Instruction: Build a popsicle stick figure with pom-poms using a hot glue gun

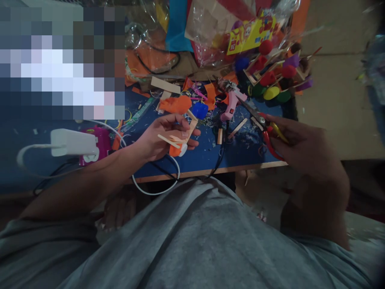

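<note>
My left hand [164, 136] is closed around a small craft piece [182, 138] made of wooden sticks and an orange ball, held just above the blue table [240, 150]. My right hand [300, 146] grips scissors [264, 124] with red and yellow handles, blades pointing up-left toward a pink glue gun [231, 104]. A blue ball [199, 110] and an orange scrap [176, 105] lie just beyond my left hand.
A white charger [73, 142] with cable sits at the left on a magenta item. Finished stick-and-ball pieces [276, 76] pile at the back right beside plastic bags [240, 32]. Wood shavings and stick offcuts litter the table. My grey-clad legs fill the foreground.
</note>
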A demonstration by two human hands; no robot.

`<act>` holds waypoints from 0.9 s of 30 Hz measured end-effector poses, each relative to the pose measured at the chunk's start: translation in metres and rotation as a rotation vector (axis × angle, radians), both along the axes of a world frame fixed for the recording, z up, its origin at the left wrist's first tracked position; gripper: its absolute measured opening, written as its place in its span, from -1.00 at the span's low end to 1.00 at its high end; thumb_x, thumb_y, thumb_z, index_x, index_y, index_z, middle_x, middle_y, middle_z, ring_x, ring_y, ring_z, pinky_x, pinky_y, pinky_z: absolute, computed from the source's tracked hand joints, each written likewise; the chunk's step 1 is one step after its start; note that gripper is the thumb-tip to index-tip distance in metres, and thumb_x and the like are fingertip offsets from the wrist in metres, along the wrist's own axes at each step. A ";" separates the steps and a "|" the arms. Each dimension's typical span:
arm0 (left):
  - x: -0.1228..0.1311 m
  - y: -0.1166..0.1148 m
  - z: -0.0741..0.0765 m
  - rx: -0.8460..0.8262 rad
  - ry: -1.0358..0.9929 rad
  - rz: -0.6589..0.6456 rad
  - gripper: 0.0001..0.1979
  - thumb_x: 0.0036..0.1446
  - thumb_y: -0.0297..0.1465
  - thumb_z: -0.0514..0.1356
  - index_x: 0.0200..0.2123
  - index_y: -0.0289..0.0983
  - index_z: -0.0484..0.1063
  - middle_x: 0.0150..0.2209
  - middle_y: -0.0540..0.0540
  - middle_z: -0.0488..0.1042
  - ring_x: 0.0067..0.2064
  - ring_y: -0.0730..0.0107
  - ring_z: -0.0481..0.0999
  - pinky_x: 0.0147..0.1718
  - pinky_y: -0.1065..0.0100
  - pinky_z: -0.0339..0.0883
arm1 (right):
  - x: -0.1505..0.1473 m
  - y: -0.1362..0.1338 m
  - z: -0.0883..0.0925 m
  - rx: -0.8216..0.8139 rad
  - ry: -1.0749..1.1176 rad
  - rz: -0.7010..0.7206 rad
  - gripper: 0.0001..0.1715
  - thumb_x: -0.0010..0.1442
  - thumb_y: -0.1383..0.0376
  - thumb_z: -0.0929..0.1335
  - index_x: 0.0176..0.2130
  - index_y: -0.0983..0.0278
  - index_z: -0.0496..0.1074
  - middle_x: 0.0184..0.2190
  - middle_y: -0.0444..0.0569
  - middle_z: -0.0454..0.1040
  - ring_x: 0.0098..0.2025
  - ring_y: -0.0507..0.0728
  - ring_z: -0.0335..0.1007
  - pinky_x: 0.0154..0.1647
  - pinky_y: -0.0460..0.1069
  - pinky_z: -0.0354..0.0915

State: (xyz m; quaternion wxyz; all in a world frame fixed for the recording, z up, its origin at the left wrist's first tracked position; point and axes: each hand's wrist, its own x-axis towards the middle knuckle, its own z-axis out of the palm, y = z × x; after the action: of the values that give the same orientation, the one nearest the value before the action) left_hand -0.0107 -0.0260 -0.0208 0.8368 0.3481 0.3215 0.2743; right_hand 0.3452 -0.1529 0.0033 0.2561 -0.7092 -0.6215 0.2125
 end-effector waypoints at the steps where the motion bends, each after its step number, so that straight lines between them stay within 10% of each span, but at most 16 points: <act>1: 0.000 0.000 0.000 0.004 -0.006 0.006 -0.62 -0.07 -0.47 0.59 -0.25 -0.31 0.49 -0.21 -0.14 0.74 -0.30 0.16 0.79 -0.24 0.19 0.76 | 0.000 0.002 -0.002 0.020 -0.109 -0.019 -0.36 0.30 0.21 0.50 0.33 0.23 0.58 -0.06 0.14 0.77 -0.11 0.27 0.74 -0.02 0.12 0.59; 11: 0.001 0.001 0.000 0.007 0.035 0.010 -0.65 -0.03 -0.43 0.58 -0.28 -0.32 0.50 -0.20 -0.14 0.73 -0.30 0.17 0.79 -0.24 0.20 0.76 | -0.016 0.012 -0.013 0.067 -0.370 -0.111 -0.46 0.24 0.17 0.55 0.18 0.21 0.63 -0.14 0.12 0.75 -0.15 0.28 0.69 -0.09 0.09 0.53; 21: 0.000 0.001 -0.001 0.004 0.021 -0.011 -0.62 -0.09 -0.45 0.60 -0.26 -0.31 0.51 -0.18 -0.13 0.75 -0.28 0.17 0.80 -0.26 0.25 0.75 | -0.036 0.011 0.013 0.061 -0.524 -0.040 -0.62 0.40 0.17 0.42 0.09 0.24 0.72 -0.22 0.15 0.77 -0.27 0.31 0.69 -0.26 0.11 0.44; 25: 0.002 0.000 0.001 0.053 0.031 -0.011 -0.63 -0.09 -0.44 0.60 -0.28 -0.33 0.52 -0.20 -0.15 0.74 -0.25 0.17 0.80 -0.18 0.24 0.74 | -0.076 0.028 0.020 0.207 -0.171 0.109 -0.69 0.42 0.15 0.42 -0.09 0.25 0.74 -0.20 0.09 0.75 -0.20 0.26 0.69 -0.15 0.12 0.47; 27: 0.003 0.000 0.001 0.095 0.028 -0.002 -0.64 -0.09 -0.44 0.61 -0.30 -0.35 0.54 -0.22 -0.15 0.73 -0.23 0.18 0.80 -0.14 0.23 0.74 | -0.100 0.041 0.015 0.021 0.144 0.234 -0.66 0.38 0.07 0.46 -0.04 0.22 0.71 -0.26 0.01 0.73 -0.35 0.16 0.62 -0.28 0.07 0.47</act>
State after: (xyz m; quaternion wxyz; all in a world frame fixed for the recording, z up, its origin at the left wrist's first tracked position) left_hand -0.0080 -0.0261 -0.0202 0.8150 0.3918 0.3194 0.2834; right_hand 0.2449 -0.1121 0.0178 0.2808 -0.6121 -0.6822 0.2848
